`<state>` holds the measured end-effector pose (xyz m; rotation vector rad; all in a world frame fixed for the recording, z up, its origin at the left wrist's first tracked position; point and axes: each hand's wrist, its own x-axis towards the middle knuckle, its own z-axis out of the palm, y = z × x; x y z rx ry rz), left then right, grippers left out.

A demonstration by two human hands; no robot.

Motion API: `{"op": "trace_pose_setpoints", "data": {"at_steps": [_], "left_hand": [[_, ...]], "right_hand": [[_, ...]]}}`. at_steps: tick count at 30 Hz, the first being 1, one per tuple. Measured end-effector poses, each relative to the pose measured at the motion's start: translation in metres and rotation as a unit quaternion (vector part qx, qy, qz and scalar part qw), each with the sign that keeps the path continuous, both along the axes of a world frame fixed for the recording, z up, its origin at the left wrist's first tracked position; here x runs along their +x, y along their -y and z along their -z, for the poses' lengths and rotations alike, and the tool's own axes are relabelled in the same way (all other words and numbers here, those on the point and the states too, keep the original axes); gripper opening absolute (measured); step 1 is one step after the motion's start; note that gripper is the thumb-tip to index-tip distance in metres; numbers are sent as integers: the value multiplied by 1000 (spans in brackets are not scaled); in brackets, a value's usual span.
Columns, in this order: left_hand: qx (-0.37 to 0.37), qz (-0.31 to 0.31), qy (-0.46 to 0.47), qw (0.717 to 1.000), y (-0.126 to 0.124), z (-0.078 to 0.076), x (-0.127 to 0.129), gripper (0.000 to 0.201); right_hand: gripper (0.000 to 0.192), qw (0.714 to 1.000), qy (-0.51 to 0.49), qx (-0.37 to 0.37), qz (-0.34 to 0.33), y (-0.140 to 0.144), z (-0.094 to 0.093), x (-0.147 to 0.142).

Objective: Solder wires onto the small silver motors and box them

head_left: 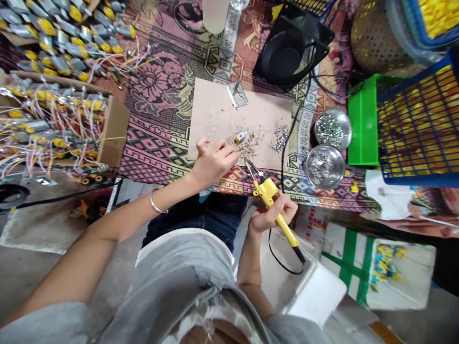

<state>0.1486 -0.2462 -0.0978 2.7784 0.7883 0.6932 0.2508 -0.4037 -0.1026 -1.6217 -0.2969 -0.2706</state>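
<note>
My right hand (273,213) is wrapped round the handle of a yellow soldering gun (267,192). Its metal tip points up and left over the cardboard sheet's front edge, close to the fingertips of my left hand (216,161). My left hand hovers over the cardboard sheet (208,102), fingers bent and drawn together; what they pinch, if anything, is too small to make out. Just beyond those fingers lies a small motor (240,137) with a grey-white body and a yellow end, among dark crumbs. A bent metal plate (237,94) rests farther back on the sheet.
Two metal bowls (325,166) of small shiny parts stand at right, beside a green bin (363,119) and a blue basket (416,179). A black fan (287,52) sits behind. Its cable (284,162) crosses the cloth. At left are a box (116,126) of wired motors and a motor heap (68,36).
</note>
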Motion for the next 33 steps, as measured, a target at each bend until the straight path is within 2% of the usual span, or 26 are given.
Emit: {"op": "trace_pose_setpoints", "data": {"at_steps": [7,13,20,23,27,33], "left_hand": [[62,-1,20,998,0,3,1,24],[33,14,-9,999,1,0,2,23],[50,7,-13,999,5,-4,5,25],[23,6,-19,1000,5,-5,6,26],[-29,-2,-30,999,5,-6,7,28],[-59,-5,-23,998,5,-7,8,28]], "right_hand": [[30,1000,10,-18,2,1,2,0],[28,998,45,-22,-30,3,0,0],[25,989,114,-66,-65,7,-6,-3],[24,988,117,-75,-70,8,-8,-7],[29,993,75,-76,-45,7,-9,-11],[35,996,76,-29,47,4,-2,-11]]}}
